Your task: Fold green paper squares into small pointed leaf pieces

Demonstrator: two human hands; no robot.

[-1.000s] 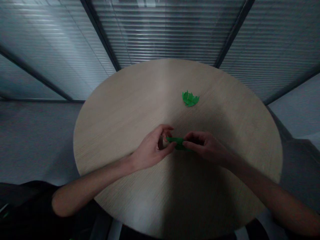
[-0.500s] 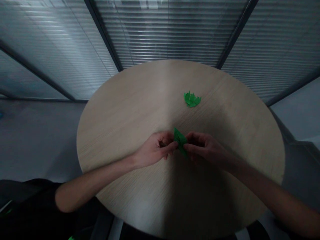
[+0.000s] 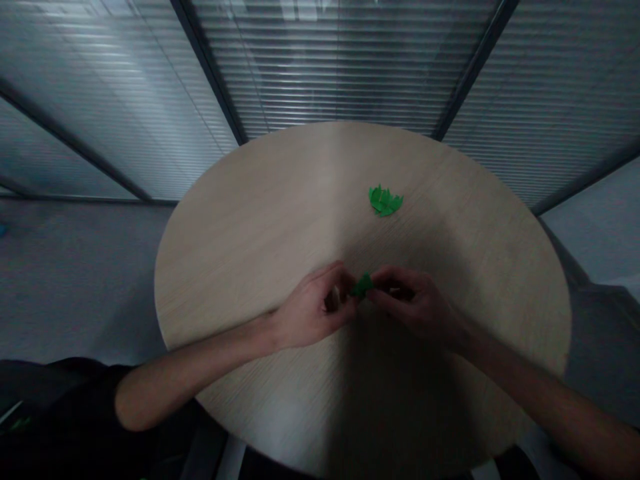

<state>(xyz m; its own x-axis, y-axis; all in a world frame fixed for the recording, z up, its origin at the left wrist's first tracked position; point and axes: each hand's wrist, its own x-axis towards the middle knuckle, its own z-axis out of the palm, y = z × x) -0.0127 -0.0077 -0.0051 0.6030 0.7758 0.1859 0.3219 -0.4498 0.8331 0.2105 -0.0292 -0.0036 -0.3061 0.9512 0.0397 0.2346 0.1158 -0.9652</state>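
Between my two hands is a small piece of folded green paper [image 3: 363,285], held above the near middle of the round wooden table [image 3: 250,220]. My left hand [image 3: 317,303] pinches its left side between thumb and fingers. Thumb and fingertips of my right hand [image 3: 413,300] are closed on its right side. Fingers cover much of the paper, so its full shape is hidden. Farther back on the table lies a cluster of pointed, folded green paper [image 3: 385,201], apart from both hands.
Glass panels with horizontal blinds [image 3: 335,67] and dark frames stand right behind the table's far edge. Grey floor [image 3: 90,267] shows to the left. A dark shadow falls across the table's near right part.
The folded paper between my hands has turned or been folded down; its tall pointed tip no longer stands up and less of it shows. My left fingers have shifted. The green cluster stays put.
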